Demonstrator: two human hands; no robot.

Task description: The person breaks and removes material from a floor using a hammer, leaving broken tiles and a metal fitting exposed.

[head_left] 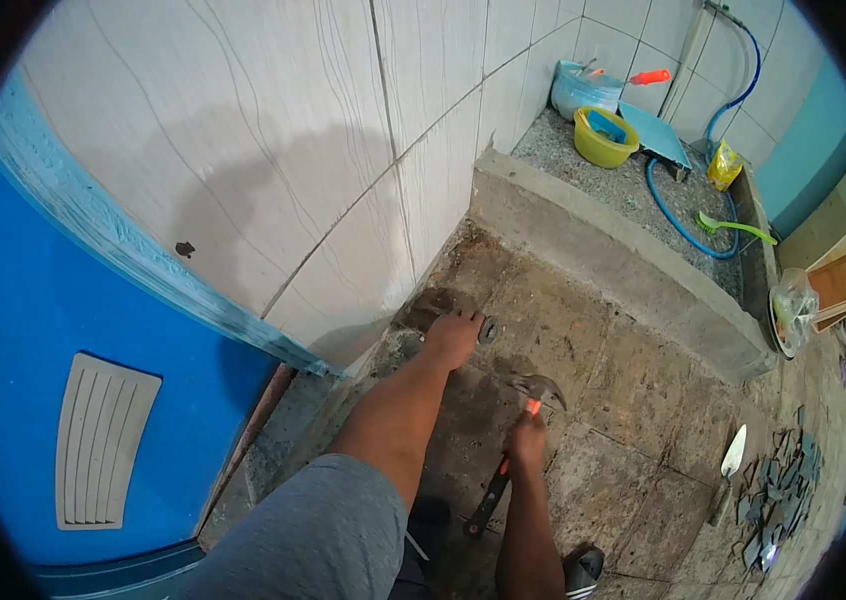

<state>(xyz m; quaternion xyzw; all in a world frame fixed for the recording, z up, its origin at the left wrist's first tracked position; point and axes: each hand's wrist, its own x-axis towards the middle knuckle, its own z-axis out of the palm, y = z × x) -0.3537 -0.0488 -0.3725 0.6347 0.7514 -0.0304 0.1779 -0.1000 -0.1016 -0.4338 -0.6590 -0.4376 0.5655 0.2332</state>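
Fingers of your right hand wrapped round hammer handle; left hand at ring on floor, its fingers' state unclear

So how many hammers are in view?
1: a steel claw hammer with an orange-and-black handle, gripped near its head by the right hand. Others may be hidden outside the view.

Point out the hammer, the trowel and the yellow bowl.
hammer [540, 384]: head view, on its metal head.
trowel [734, 453]: head view, on its pale blade.
yellow bowl [598, 152]: head view, on its outer wall.
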